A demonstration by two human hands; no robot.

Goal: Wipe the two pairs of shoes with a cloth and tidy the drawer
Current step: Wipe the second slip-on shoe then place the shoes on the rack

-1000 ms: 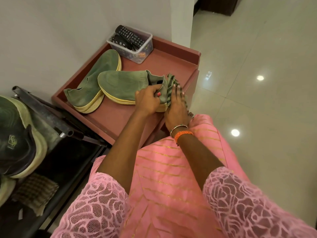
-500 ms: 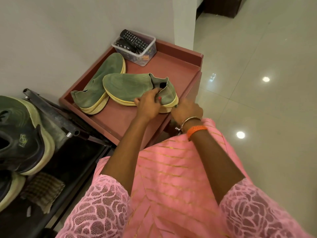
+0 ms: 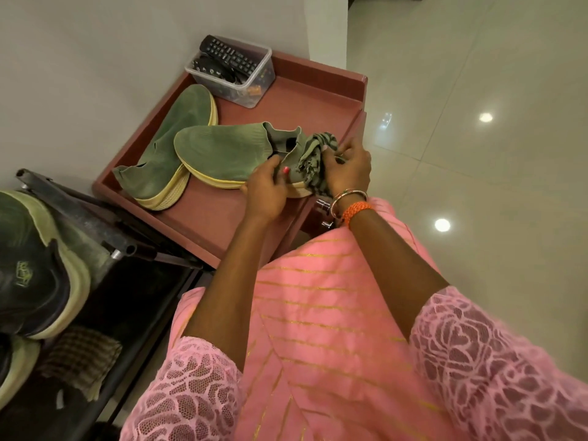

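Two green knit shoes with yellow soles lie on the reddish-brown cabinet top (image 3: 321,100). The nearer green shoe (image 3: 222,152) lies across the front, and my left hand (image 3: 267,189) grips its heel end. My right hand (image 3: 348,167) holds a crumpled green striped cloth (image 3: 316,154) against the heel of that shoe. The second green shoe (image 3: 171,144) lies behind it, toe toward the wall. A dark sneaker with a pale green sole (image 3: 35,265) sits on the black rack at the left.
A clear plastic box (image 3: 254,87) with remote controls stands at the cabinet's back corner by the wall. A black metal shoe rack (image 3: 105,230) sits left, with a checked brown cloth (image 3: 79,358) on it. Glossy tiled floor (image 3: 477,154) spreads to the right.
My right hand dropped below the cabinet's front edge with the cloth out of sight, then came back up and now holds the cloth at the shoe's heel. My left hand stayed on the shoe.
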